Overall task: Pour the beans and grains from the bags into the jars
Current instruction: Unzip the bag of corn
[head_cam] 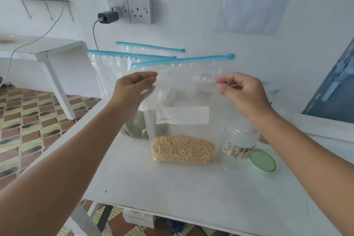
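Bag of yellow grain (183,120) is standing at frame centre on the white table (172,188); left hand (132,88) and right hand (243,90) are pinching its sides. Clear jar (239,140), lower right, is blurring behind plastic; label text is unreadable.
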`<state>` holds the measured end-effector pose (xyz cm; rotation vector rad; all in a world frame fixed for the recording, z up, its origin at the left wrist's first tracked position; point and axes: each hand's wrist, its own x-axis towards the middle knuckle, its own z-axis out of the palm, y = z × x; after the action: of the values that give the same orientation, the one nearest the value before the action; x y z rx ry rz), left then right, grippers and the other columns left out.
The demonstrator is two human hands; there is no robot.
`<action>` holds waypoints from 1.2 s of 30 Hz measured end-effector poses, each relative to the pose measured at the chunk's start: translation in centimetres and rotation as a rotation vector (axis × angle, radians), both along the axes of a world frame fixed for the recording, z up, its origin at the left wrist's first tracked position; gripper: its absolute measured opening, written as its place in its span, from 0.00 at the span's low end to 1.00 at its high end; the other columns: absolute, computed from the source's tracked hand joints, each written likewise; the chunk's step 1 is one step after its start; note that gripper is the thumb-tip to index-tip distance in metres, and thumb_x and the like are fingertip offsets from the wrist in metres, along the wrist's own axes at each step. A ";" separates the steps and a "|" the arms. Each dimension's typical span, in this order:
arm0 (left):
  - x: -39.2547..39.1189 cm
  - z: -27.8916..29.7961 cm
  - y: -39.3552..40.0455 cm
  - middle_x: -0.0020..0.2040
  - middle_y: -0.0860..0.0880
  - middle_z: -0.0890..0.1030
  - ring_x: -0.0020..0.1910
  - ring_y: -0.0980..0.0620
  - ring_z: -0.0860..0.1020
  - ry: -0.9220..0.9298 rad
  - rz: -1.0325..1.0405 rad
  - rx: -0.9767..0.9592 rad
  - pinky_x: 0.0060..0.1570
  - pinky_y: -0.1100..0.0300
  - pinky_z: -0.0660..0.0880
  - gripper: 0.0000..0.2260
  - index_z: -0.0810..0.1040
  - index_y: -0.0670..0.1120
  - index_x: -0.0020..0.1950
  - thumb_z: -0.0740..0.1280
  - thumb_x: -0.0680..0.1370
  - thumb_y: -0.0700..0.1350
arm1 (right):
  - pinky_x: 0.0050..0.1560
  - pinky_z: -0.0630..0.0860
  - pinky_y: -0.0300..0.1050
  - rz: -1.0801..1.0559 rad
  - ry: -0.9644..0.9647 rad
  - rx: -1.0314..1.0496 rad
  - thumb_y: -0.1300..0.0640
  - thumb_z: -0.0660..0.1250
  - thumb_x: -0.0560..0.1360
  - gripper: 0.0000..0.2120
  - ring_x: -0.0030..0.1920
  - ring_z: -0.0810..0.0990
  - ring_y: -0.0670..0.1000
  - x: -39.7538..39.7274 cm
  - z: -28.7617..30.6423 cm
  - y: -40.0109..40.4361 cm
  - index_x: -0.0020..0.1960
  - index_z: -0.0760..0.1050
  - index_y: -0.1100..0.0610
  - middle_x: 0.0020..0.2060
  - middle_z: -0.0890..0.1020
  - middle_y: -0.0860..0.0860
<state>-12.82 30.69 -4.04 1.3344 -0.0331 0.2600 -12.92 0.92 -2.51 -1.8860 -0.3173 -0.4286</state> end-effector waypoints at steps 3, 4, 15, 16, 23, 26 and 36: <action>0.7 -0.1 -1.9 0.49 0.44 0.84 0.44 0.55 0.82 0.002 -0.041 0.027 0.61 0.55 0.81 0.06 0.88 0.44 0.50 0.73 0.79 0.35 | 0.48 0.75 0.39 -0.045 -0.001 0.063 0.57 0.73 0.78 0.10 0.44 0.81 0.45 0.1 -0.4 -1.6 0.49 0.75 0.44 0.43 0.84 0.46; 0.8 -0.2 -2.2 0.50 0.44 0.83 0.45 0.54 0.82 0.001 -0.041 0.054 0.62 0.55 0.81 0.06 0.88 0.45 0.50 0.73 0.79 0.35 | 0.48 0.75 0.40 -0.070 0.018 0.111 0.54 0.73 0.79 0.11 0.45 0.81 0.46 0.1 -0.5 -1.9 0.50 0.71 0.44 0.43 0.84 0.46; -2.9 1.2 -5.0 0.74 0.45 0.59 0.72 0.41 0.60 -0.230 0.505 0.837 0.73 0.55 0.56 0.12 0.81 0.59 0.61 0.75 0.78 0.52 | 0.46 0.73 0.36 -0.048 0.044 0.408 0.56 0.71 0.80 0.05 0.41 0.79 0.44 0.1 -0.1 -2.4 0.46 0.82 0.50 0.39 0.83 0.48; -3.0 1.7 -5.6 0.73 0.44 0.60 0.72 0.40 0.60 -0.285 0.520 0.878 0.74 0.54 0.54 0.12 0.80 0.58 0.61 0.75 0.78 0.52 | 0.45 0.73 0.36 -0.041 0.044 0.416 0.57 0.71 0.80 0.05 0.40 0.79 0.45 0.1 0.0 -2.4 0.46 0.82 0.51 0.39 0.83 0.49; -2.3 6.5 -12.7 0.70 0.49 0.68 0.70 0.42 0.63 -0.529 0.216 1.132 0.72 0.47 0.62 0.15 0.82 0.60 0.65 0.68 0.80 0.62 | 0.46 0.79 0.39 0.065 0.052 0.421 0.55 0.73 0.79 0.01 0.41 0.81 0.47 -0.6 0.4 -2.0 0.50 0.82 0.52 0.39 0.84 0.50; -1.3 7.3 -15.0 0.67 0.52 0.70 0.70 0.43 0.63 -0.547 0.168 1.147 0.72 0.47 0.63 0.10 0.84 0.59 0.60 0.68 0.81 0.59 | 0.49 0.79 0.42 0.099 0.025 0.346 0.55 0.73 0.79 0.02 0.40 0.79 0.47 -0.9 0.6 -2.2 0.48 0.83 0.52 0.39 0.83 0.50; -0.2 6.2 -14.3 0.66 0.50 0.72 0.71 0.42 0.63 -0.679 0.159 1.244 0.68 0.53 0.55 0.08 0.86 0.58 0.54 0.70 0.80 0.59 | 0.49 0.78 0.39 0.130 0.039 0.312 0.54 0.72 0.80 0.05 0.41 0.80 0.46 -1.1 0.2 -2.5 0.50 0.82 0.55 0.40 0.83 0.51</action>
<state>-12.99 16.41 2.19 2.4145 -0.7658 0.9146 -14.04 -1.54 -2.27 -1.5579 -0.3247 -0.3325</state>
